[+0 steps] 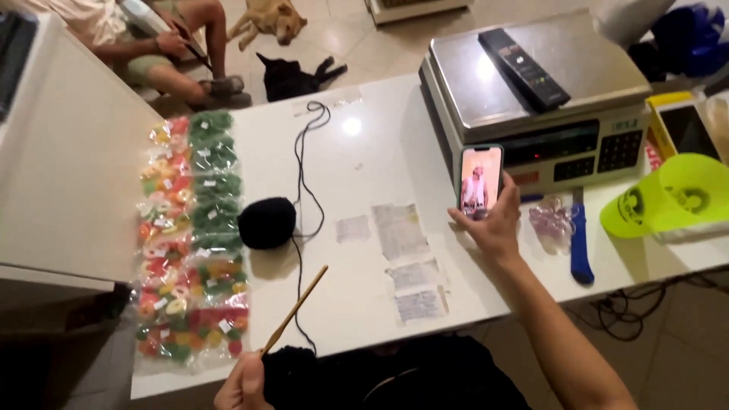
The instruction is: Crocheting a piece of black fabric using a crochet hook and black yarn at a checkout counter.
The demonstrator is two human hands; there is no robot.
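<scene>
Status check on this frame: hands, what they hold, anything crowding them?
Left hand grips wooden crochet hook over dark knitted piece. Right hand props phone against scale. Black yarn ball and candy bags nearby, apart from both hands.

1. Right hand (495, 226), centre right of the frame: bare, no rings or watch showing.
2. Right forearm, running to the lower right: bare, no sleeve.
3. Left hand (243, 386), bottom edge: bare, wrist cut off by the frame.

bright overhead light, glare on scale (486, 72), soft.
</scene>
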